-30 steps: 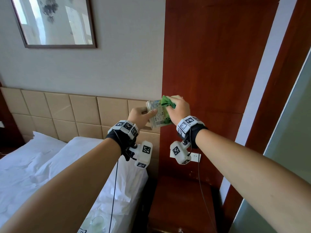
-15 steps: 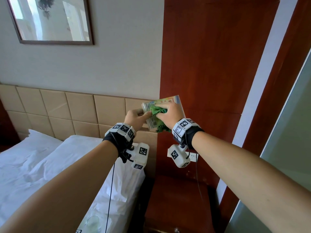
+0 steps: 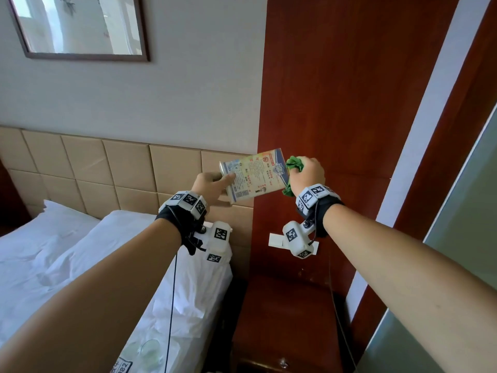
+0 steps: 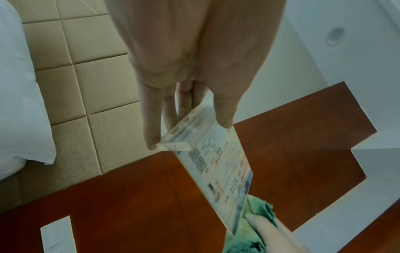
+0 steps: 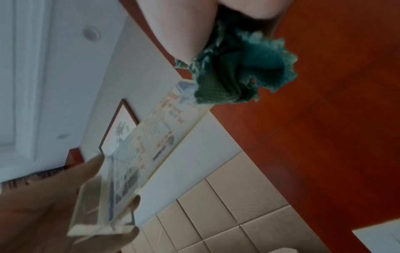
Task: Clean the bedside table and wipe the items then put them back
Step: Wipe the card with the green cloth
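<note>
A clear acrylic sign stand (image 3: 255, 175) with a printed card is held up in the air before the headboard. My left hand (image 3: 212, 184) pinches its left end, thumb on the front and fingers (image 4: 151, 119) behind the base (image 5: 103, 220). My right hand (image 3: 306, 170) grips a bunched green cloth (image 3: 294, 164) at the stand's right edge (image 4: 236, 219). In the right wrist view the cloth (image 5: 240, 77) touches the card's far corner. The wooden bedside table (image 3: 285, 319) lies below, its top bare.
A bed with white pillows (image 3: 80, 254) is on the left, with a drinking glass (image 3: 150, 351) on the sheet near the table. A wall socket (image 3: 277, 240) and a cable (image 3: 336, 305) hang above the table. A framed picture (image 3: 80, 25) is on the wall.
My right hand has drawn the cloth from the card's face out to its right edge. The stand's printed face is now uncovered, and both hands sit slightly lower and wider apart.
</note>
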`<state>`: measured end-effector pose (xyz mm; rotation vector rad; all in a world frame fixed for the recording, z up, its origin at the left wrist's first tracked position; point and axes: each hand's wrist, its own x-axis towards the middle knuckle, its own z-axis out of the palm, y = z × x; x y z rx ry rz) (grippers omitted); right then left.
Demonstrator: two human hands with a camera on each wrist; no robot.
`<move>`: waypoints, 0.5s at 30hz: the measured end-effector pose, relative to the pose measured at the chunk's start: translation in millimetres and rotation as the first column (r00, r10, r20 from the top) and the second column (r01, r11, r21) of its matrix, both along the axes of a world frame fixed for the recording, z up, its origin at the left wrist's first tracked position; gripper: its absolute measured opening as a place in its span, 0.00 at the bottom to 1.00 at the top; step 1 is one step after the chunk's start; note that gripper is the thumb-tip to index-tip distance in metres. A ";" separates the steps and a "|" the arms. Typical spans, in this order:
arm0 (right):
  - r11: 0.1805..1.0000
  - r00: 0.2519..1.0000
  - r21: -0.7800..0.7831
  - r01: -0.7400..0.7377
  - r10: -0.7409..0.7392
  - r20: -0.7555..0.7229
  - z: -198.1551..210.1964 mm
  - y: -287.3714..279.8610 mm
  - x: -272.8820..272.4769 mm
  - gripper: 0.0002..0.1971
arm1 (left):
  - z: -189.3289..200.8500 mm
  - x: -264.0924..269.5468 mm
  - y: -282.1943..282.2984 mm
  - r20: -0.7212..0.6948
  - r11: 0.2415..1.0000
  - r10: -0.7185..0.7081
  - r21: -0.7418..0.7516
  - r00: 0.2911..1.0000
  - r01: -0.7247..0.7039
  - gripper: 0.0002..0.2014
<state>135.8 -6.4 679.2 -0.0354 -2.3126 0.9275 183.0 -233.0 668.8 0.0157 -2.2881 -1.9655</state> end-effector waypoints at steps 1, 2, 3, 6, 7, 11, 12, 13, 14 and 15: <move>0.999 0.999 -0.042 -0.030 0.031 0.033 -1.7 -1.2 -1.9 0.15 | -0.5 -0.7 -3.8 0.016 1.000 0.005 0.012 1.000 -0.006 0.17; 0.993 0.994 -0.086 -0.079 0.085 0.069 -3.2 -3.0 -3.6 0.14 | -1.7 -2.8 -7.9 0.030 1.000 0.011 0.013 1.000 -0.011 0.17; 0.984 0.984 -0.119 -0.130 0.143 0.105 -4.6 -5.0 -4.7 0.12 | -3.0 -4.3 -12.2 0.048 1.000 0.017 0.006 0.999 -0.017 0.16; 0.960 0.943 -0.138 -0.244 0.269 0.198 -5.9 -11.8 -3.9 0.11 | -9.0 -12.9 -27.6 0.087 0.999 0.040 -0.002 0.995 -0.040 0.16; 0.952 0.928 -0.141 -0.272 0.298 0.223 -5.1 -14.5 -3.4 0.11 | -10.9 -15.8 -32.9 0.098 0.999 0.049 -0.003 0.994 -0.049 0.16; 0.928 0.889 -0.194 -0.318 0.363 0.280 3.7 -31.7 0.2 0.11 | -19.1 -27.9 -49.9 0.211 0.999 0.038 0.030 0.977 -0.045 0.20; 0.931 0.893 -0.187 -0.314 0.356 0.275 6.4 -38.1 0.1 0.11 | -21.7 -32.7 -53.5 0.237 0.999 0.022 0.022 0.971 -0.028 0.27; 0.937 0.901 -0.175 -0.302 0.341 0.270 9.2 -45.4 0.1 0.10 | -24.2 -38.1 -57.1 0.243 1.000 0.015 -0.022 0.970 -0.010 0.39; 0.945 0.908 -0.157 -0.285 0.319 0.273 11.6 -53.5 -0.7 0.08 | -26.0 -43.7 -60.1 0.225 0.994 0.021 -0.111 0.974 0.004 0.50; 0.953 0.912 -0.139 -0.269 0.299 0.282 13.8 -62.2 -1.3 0.06 | -25.2 -45.7 -62.0 0.186 0.976 0.018 -0.218 0.982 0.023 0.56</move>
